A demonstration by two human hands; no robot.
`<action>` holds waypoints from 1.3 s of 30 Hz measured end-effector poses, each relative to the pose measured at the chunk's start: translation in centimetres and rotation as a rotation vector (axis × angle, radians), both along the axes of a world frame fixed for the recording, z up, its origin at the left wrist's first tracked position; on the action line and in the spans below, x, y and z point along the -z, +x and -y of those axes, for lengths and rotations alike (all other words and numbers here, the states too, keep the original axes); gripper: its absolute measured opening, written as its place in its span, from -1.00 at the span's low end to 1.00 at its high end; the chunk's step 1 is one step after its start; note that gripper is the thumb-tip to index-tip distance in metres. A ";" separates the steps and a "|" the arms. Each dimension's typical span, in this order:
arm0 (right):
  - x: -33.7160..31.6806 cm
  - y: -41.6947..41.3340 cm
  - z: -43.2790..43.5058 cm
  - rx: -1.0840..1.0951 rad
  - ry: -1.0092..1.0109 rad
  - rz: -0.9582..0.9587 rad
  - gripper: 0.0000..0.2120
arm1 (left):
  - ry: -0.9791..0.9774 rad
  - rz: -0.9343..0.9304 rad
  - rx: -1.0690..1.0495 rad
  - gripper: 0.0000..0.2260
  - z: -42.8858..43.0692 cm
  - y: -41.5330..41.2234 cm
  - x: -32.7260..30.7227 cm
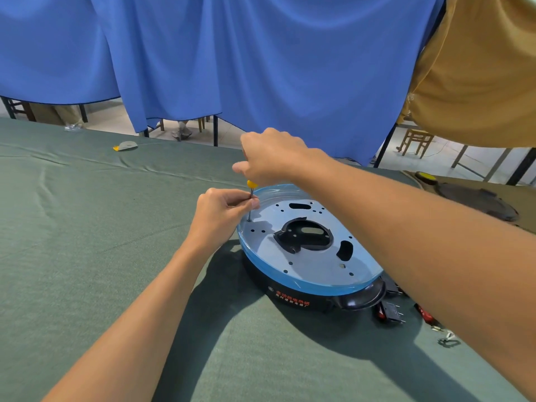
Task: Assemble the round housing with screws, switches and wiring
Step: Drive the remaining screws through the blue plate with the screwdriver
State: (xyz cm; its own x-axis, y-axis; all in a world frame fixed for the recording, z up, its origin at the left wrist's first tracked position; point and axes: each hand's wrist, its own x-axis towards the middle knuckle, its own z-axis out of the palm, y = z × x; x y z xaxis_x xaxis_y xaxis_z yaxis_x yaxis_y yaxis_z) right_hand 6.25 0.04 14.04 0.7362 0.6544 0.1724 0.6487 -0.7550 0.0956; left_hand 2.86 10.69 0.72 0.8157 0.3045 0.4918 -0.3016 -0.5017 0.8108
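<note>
Two hands: on one yellow-handled screwdriver (251,187).
Right hand (272,158): fingers clenched round handle.
Left hand (222,211): fingers pinching shaft.
Housing: round black housing (261,281) with silver plate (313,265), on green bench (87,227); tip at plate's 10 o'clock hole.

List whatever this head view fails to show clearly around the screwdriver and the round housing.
Handle of the screwdriver: head view, buried in the right hand; only a yellow bit shows.
Any screw under its tip: head view, too small to tell, just below the pinching left hand.
The switches: head view, partly behind the right forearm.
Red print on the housing: head view, blurred, unreadable.
</note>
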 end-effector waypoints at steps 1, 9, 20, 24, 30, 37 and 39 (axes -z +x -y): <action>-0.4 0.0 -0.1 -0.018 -0.035 -0.038 -0.77 | 0.005 0.000 -0.001 -0.92 0.0 0.0 0.0; 0.7 0.3 -0.2 0.000 0.095 0.061 -0.74 | -0.003 -0.001 -0.001 -0.93 -0.1 0.0 0.0; 0.2 0.4 -0.2 0.012 0.074 -0.001 -0.75 | 0.004 -0.001 -0.003 -0.93 -0.1 -0.1 0.0; -1.0 0.3 -0.1 0.001 -0.084 -0.125 -0.90 | 0.016 0.008 0.006 -0.92 -0.1 -0.2 -0.1; 0.4 0.1 0.2 0.011 0.046 0.057 -0.83 | 0.022 0.007 0.009 -0.92 0.1 -0.3 -0.2; -0.2 -0.1 0.2 -0.056 0.004 -0.075 -0.89 | 0.018 0.005 -0.002 -0.93 0.0 -0.3 -0.2; 0.4 -0.1 0.1 -0.016 0.080 0.012 -0.91 | 0.016 0.003 0.000 -0.93 0.1 -0.4 -0.2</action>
State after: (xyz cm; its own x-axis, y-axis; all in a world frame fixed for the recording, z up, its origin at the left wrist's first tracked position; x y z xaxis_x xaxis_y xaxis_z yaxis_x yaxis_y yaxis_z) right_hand 6.10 -0.11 13.67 0.7234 0.6496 0.2339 0.6597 -0.7503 0.0434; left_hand 2.49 10.59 0.88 0.8139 0.2969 0.4994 -0.3043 -0.5144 0.8018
